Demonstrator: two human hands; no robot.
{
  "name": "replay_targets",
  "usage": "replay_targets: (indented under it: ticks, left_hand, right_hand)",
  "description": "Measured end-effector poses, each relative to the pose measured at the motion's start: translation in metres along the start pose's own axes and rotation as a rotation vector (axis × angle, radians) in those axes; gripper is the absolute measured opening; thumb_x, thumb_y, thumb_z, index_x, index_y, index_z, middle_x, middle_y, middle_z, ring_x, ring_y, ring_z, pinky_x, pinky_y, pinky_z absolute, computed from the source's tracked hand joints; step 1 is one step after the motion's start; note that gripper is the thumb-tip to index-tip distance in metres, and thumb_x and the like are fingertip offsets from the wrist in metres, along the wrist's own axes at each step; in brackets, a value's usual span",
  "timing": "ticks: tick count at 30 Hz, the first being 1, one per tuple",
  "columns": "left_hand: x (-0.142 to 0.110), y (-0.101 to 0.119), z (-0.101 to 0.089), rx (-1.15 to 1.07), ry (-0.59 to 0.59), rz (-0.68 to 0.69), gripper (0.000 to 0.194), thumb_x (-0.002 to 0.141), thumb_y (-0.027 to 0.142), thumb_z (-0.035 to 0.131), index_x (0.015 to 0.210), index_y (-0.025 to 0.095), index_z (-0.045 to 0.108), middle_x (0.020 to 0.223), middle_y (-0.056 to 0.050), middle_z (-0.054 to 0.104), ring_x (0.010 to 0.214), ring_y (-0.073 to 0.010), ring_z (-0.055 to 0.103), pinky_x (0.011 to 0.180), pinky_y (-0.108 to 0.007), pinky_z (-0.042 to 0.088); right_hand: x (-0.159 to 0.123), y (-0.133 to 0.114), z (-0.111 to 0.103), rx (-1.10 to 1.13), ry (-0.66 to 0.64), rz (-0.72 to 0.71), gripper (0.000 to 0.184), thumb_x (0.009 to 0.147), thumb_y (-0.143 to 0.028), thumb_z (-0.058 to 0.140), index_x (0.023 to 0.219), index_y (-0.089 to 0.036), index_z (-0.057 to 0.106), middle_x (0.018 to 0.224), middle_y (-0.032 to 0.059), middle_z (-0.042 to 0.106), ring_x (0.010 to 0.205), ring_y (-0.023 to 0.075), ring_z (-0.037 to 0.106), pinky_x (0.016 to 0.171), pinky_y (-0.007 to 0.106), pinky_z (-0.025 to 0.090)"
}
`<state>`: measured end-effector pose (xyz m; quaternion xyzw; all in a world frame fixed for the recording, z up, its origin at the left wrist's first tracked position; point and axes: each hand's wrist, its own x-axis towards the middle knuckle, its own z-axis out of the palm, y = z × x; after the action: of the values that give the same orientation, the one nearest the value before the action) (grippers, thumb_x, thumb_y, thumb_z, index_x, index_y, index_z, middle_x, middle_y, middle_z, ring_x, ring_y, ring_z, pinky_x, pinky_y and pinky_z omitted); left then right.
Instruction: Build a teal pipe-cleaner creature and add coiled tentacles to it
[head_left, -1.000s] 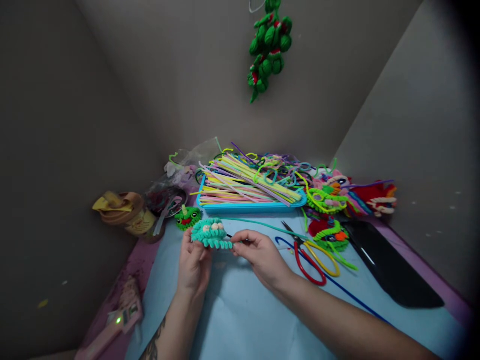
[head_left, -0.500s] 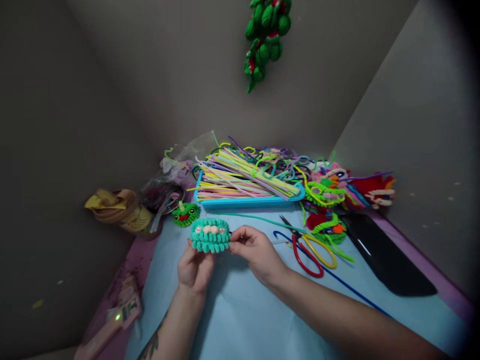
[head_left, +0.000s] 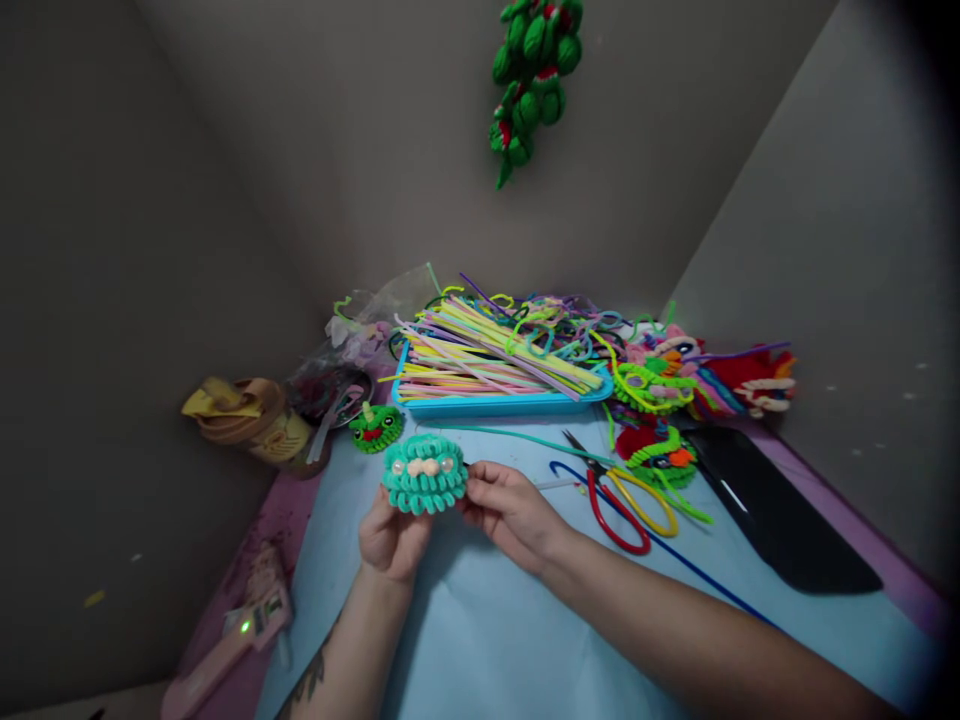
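Observation:
A turquoise pipe-cleaner figure, with looped rows, two pearl-like beads and a pale pink piece between them, is held up above the blue table covering. My left hand grips it from below at its left side, fingers closed and partly hidden behind it. At its right edge, my right hand pinches it with thumb and fingers. To the right lie scissors with one red and one yellow handle, over a dark blue pipe cleaner. A green pipe-cleaner figure sits behind on the left.
A blue tray heaped with pipe cleaners stands at the back. On the right are colourful pipe-cleaner figures and a black flat object. At left are a cup and a pink glue gun. Green figures hang above.
The turquoise figure has tilted slightly, showing more of its front and top. My right hand has moved slightly against its right side. The whole view has shifted a little.

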<state>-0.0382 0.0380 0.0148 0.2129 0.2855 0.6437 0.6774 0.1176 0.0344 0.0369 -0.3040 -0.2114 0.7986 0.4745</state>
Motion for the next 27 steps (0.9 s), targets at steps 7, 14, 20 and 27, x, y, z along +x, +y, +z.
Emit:
replay_targets:
  ticks: [7, 14, 20, 27]
  left_hand:
    - [-0.001, 0.003, -0.002, -0.021, -0.084, -0.006, 0.025, 0.070, 0.025, 0.065, 0.094, 0.019, 0.068, 0.098, -0.007, 0.070, 0.095, -0.0221, 0.064, 0.088, -0.034, 0.051]
    - [-0.004, 0.000, -0.005, -0.112, -0.179, -0.087, 0.039, 0.075, 0.018, 0.060, 0.114, 0.024, 0.060, 0.106, -0.006, 0.068, 0.100, -0.0211, 0.063, 0.092, -0.033, 0.048]
    - [-0.005, -0.008, -0.005, -0.144, -0.248, -0.143, 0.046, 0.079, 0.014, 0.056, 0.124, 0.024, 0.051, 0.114, -0.006, 0.064, 0.105, -0.0189, 0.060, 0.094, -0.029, 0.046]
    - [-0.007, -0.015, 0.012, -0.113, -0.204, -0.138, 0.038, 0.077, 0.017, 0.062, 0.115, 0.019, 0.057, 0.119, -0.007, 0.060, 0.106, -0.0188, 0.058, 0.094, -0.028, 0.045]
  right_hand:
    - [-0.004, -0.001, 0.006, -0.020, -0.046, -0.184, 0.028, 0.064, -0.033, 0.078, 0.066, -0.015, 0.057, 0.066, -0.0013, 0.059, 0.061, 0.0088, 0.055, 0.055, 0.019, 0.043]
    - [-0.003, 0.000, 0.006, 0.134, -0.022, -0.131, 0.025, 0.061, -0.026, 0.080, 0.066, -0.015, 0.057, 0.064, -0.0025, 0.059, 0.062, 0.0092, 0.055, 0.059, 0.021, 0.048]
    - [0.004, 0.000, -0.003, 0.250, 0.007, -0.100, 0.021, 0.062, -0.019, 0.078, 0.067, -0.017, 0.058, 0.061, -0.0037, 0.059, 0.058, 0.0086, 0.054, 0.055, 0.019, 0.048]
    - [0.010, -0.003, -0.010, 0.253, 0.030, -0.140, 0.017, 0.065, -0.020, 0.074, 0.066, -0.019, 0.057, 0.063, -0.0046, 0.059, 0.059, 0.0095, 0.054, 0.054, 0.020, 0.048]
